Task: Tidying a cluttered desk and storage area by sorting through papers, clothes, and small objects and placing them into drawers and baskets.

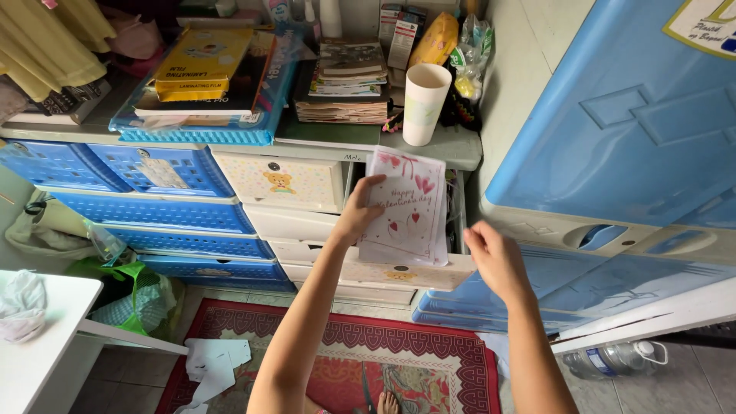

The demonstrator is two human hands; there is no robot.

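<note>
My left hand [359,211] grips the left edge of a thin stack of white paper sheets [406,211]; the top sheet bears red hearts and handwriting. The sheets are held upright in front of a cream plastic drawer unit [287,184] with a teddy bear picture. My right hand [494,261] hovers just right of the sheets, fingers loosely curled, holding nothing. Below both hands, one cream drawer [402,274] stands pulled out.
Blue plastic drawers [146,203] stand left, a big blue cabinet [613,153] right. On top sit a white cup [424,103], books [345,80] and a yellow box [201,61]. A red rug [360,360], paper scraps [215,364], a water bottle [617,359] and a white table [34,337] lie below.
</note>
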